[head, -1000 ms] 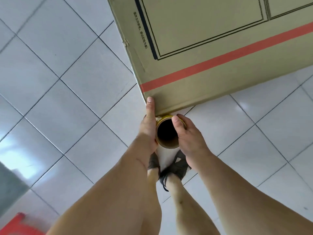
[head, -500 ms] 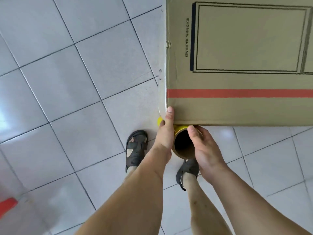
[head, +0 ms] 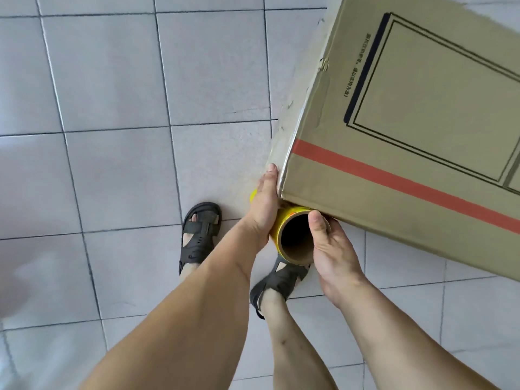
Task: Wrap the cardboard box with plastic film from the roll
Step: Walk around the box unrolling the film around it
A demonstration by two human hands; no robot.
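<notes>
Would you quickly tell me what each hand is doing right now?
Left hand: grips the roll, thumb lying along the cardboard box corner.
Right hand: grips the roll's open end, thumb on the rim.

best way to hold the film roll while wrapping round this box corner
Grip the film roll at its open cardboard end, one of the hands on each side, as now: left hand round the yellow outer wall, right hand with thumb hooked over the core rim. It stands upright against the cardboard box corner, so come from above.
</notes>
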